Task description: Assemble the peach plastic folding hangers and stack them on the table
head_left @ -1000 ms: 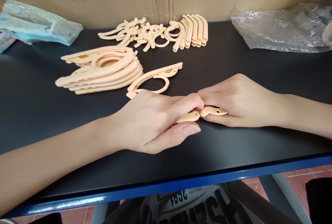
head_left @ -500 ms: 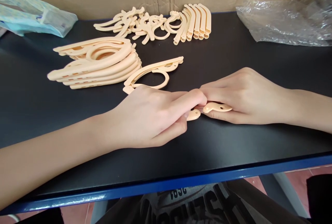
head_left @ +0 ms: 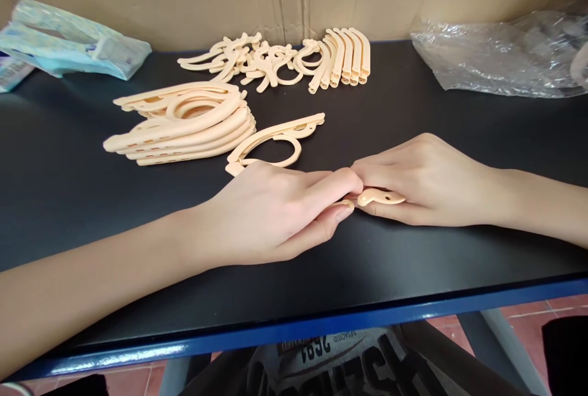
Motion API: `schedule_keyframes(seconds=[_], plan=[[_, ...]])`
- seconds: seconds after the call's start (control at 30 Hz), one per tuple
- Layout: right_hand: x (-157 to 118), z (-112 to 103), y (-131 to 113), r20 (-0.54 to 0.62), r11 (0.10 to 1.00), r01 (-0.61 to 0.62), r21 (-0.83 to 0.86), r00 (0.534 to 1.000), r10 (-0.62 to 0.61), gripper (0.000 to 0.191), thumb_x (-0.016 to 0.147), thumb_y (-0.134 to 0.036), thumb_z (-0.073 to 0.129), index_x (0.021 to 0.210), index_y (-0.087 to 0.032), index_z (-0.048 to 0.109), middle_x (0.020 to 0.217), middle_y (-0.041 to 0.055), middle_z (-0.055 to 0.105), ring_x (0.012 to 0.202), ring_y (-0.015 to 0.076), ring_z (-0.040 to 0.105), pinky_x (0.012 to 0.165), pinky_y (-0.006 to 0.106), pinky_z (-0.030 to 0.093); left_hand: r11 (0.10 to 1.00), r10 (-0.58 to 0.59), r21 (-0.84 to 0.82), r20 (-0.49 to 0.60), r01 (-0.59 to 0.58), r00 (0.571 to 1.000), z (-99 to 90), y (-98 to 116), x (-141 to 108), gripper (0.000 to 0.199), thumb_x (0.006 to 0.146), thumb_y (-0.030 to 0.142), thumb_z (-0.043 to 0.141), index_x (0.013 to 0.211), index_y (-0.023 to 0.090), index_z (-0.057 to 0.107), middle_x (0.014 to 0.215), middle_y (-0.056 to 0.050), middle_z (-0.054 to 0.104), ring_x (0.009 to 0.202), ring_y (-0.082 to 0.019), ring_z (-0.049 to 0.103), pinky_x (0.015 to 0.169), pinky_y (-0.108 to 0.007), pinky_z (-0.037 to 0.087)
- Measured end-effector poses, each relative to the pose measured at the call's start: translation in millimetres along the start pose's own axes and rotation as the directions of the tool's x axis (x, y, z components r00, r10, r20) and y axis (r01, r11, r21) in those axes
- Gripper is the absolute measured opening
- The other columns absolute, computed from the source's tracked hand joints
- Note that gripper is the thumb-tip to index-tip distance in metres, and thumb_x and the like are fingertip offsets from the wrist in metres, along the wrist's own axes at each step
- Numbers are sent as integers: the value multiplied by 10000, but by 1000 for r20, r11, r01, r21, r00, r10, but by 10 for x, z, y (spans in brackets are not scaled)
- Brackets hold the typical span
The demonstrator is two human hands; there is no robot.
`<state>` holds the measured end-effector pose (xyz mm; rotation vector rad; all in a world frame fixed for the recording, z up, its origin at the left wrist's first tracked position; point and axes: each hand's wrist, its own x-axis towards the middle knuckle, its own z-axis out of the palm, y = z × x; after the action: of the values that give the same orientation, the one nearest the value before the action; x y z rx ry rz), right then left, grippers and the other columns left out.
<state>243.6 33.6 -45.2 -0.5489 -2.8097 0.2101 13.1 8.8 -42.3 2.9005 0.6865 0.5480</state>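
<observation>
My left hand (head_left: 285, 215) is closed on a cream plastic piece (head_left: 348, 204), of which only a rounded tip shows past my fingers. A second cream plastic piece (head_left: 381, 198), curved and with a small hole, sits in the closed fingers of my right hand (head_left: 422, 185). The fingertips of both hands meet above the table, and most of each piece is hidden. Just behind my left hand lies a cream folding hanger (head_left: 275, 130) with a ring-shaped middle. To its left is a stack of similar folded hangers (head_left: 184, 123).
Loose cream hooks (head_left: 261, 59) lie in a heap at the back, beside a row of curved hanger arms (head_left: 346, 56). A blue printed plastic bag (head_left: 78, 41) is at the back left, a clear plastic bag (head_left: 487, 56) at the back right. The table's blue edge (head_left: 321, 332) runs along the front.
The view has tilted up slightly. My left thumb now covers more of the left piece, leaving less of its tip showing. Both hands stay pressed together.
</observation>
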Motion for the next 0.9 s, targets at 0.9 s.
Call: schedule_keyframes(seconds=[0.9], plan=[[30, -16, -51, 69, 989, -116, 87, 992, 110, 250, 962, -253, 432, 730, -183, 493, 648, -26, 569, 511, 82, 440, 503, 243, 228, 998, 7, 59, -100, -1, 995, 24, -14, -40, 134, 964, 293, 574, 990, 161, 576, 813, 70, 662, 622, -73, 599, 490, -238, 354]])
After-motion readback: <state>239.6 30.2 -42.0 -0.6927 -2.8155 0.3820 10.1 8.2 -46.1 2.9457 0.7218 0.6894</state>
